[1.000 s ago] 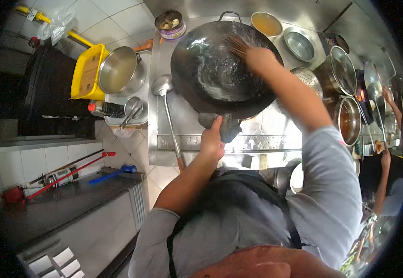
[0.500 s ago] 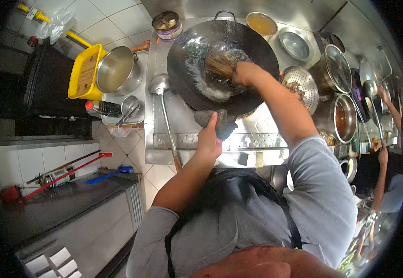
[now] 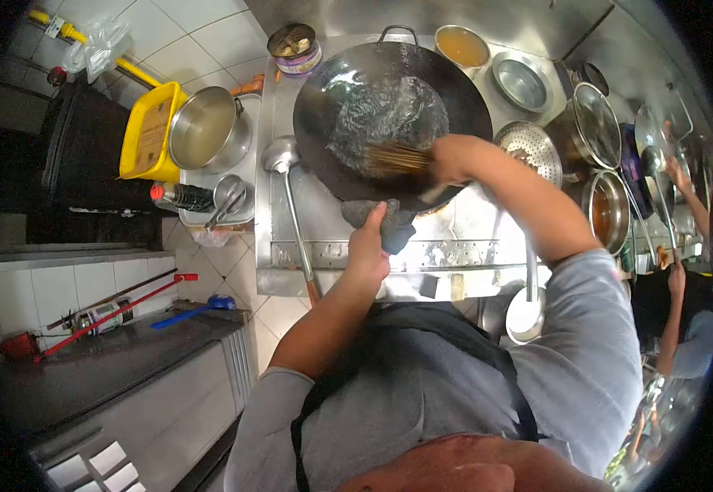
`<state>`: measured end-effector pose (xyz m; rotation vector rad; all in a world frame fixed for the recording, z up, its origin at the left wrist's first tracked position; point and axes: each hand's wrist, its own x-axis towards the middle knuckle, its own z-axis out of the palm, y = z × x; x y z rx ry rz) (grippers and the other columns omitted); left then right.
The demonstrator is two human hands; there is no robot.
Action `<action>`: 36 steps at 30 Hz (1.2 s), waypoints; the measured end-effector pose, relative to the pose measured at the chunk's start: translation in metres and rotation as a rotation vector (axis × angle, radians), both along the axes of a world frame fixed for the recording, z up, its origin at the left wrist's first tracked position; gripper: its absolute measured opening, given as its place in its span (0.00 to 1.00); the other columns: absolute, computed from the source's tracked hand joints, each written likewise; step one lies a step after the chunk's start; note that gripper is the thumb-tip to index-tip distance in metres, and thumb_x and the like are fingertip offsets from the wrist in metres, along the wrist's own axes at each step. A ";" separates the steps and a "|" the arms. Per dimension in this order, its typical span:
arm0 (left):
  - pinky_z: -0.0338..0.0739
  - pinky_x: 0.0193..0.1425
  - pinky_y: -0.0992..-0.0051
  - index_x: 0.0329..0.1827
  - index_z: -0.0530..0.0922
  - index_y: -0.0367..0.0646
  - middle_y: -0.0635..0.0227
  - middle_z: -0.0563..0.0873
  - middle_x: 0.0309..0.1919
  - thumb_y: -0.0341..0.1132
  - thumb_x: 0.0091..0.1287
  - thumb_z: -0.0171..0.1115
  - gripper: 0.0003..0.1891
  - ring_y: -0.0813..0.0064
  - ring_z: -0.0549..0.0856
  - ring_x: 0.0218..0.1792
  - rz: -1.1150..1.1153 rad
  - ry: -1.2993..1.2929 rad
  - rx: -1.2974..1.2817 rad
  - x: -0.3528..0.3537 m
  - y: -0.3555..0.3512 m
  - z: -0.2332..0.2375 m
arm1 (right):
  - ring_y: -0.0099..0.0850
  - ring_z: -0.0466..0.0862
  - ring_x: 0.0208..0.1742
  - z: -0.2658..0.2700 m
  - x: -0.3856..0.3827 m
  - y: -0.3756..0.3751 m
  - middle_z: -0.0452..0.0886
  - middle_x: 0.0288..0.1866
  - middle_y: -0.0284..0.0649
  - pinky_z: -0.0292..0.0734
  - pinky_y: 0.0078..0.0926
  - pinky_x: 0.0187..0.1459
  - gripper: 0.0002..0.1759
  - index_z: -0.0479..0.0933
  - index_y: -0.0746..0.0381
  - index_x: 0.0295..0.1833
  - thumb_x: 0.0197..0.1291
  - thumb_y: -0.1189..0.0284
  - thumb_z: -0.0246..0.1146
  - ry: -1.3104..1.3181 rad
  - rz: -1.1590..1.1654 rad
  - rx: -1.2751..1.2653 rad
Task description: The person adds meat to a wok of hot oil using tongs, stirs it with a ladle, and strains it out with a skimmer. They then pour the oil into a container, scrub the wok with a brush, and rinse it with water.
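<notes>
1. Right hand (image 3: 455, 157) is closed round a brush (image 3: 393, 160); left hand (image 3: 370, 246) is clamped on a cloth (image 3: 397, 228).
2. Counter (image 3: 475, 215) carries the wok (image 3: 348, 90).
3. Wok is wet inside, with the cloth at its near rim.
4. Ladle (image 3: 295, 220) lies just left of it.
5. Brush bristles lie inside the wok.

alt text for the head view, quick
A person's right hand holds a bamboo brush in a wet black wok while the left hand grips the wok's near edge through a dark cloth. A ladle lies beside it.
</notes>
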<state>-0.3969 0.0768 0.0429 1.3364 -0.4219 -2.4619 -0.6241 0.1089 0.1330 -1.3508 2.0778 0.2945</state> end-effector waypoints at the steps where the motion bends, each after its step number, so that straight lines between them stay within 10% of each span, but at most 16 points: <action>1: 0.85 0.44 0.68 0.52 0.78 0.34 0.61 0.86 0.44 0.40 0.67 0.66 0.18 0.66 0.88 0.41 0.002 -0.031 -0.013 0.000 -0.002 -0.005 | 0.46 0.87 0.48 -0.005 -0.022 0.005 0.86 0.47 0.52 0.82 0.42 0.48 0.22 0.84 0.59 0.51 0.47 0.66 0.69 0.075 0.045 0.075; 5: 0.85 0.42 0.68 0.50 0.78 0.32 0.61 0.86 0.43 0.37 0.65 0.66 0.17 0.66 0.88 0.40 0.026 -0.067 -0.045 -0.001 -0.001 -0.011 | 0.43 0.89 0.40 -0.022 -0.068 -0.044 0.88 0.36 0.46 0.84 0.41 0.41 0.09 0.87 0.60 0.37 0.48 0.71 0.69 0.346 -0.106 -0.102; 10: 0.84 0.40 0.67 0.50 0.79 0.31 0.61 0.86 0.41 0.36 0.65 0.64 0.17 0.66 0.88 0.38 -0.017 0.021 -0.081 0.002 -0.006 -0.030 | 0.48 0.86 0.49 -0.091 0.011 -0.084 0.86 0.46 0.53 0.81 0.45 0.51 0.22 0.79 0.59 0.57 0.56 0.66 0.62 0.162 -0.216 -0.392; 17: 0.84 0.39 0.66 0.48 0.81 0.32 0.60 0.85 0.40 0.40 0.66 0.61 0.18 0.66 0.86 0.35 -0.040 -0.042 -0.178 0.006 0.000 -0.008 | 0.46 0.86 0.47 0.011 0.036 0.064 0.86 0.46 0.49 0.79 0.39 0.50 0.40 0.73 0.43 0.70 0.45 0.60 0.69 0.006 -0.151 -0.076; 23: 0.85 0.44 0.61 0.46 0.80 0.31 0.59 0.86 0.40 0.38 0.65 0.62 0.16 0.62 0.87 0.38 -0.024 -0.022 -0.213 0.061 0.011 0.030 | 0.50 0.84 0.52 0.043 0.043 0.148 0.84 0.51 0.56 0.77 0.40 0.55 0.43 0.69 0.52 0.72 0.47 0.59 0.72 0.174 -0.459 -0.552; 36: 0.75 0.36 0.70 0.34 0.82 0.26 0.63 0.84 0.32 0.36 0.58 0.68 0.16 0.72 0.80 0.30 -0.025 -0.263 -0.732 0.112 0.004 0.078 | 0.51 0.84 0.50 0.021 -0.001 0.098 0.84 0.48 0.54 0.78 0.44 0.52 0.40 0.65 0.54 0.73 0.55 0.57 0.67 0.234 -0.299 -0.465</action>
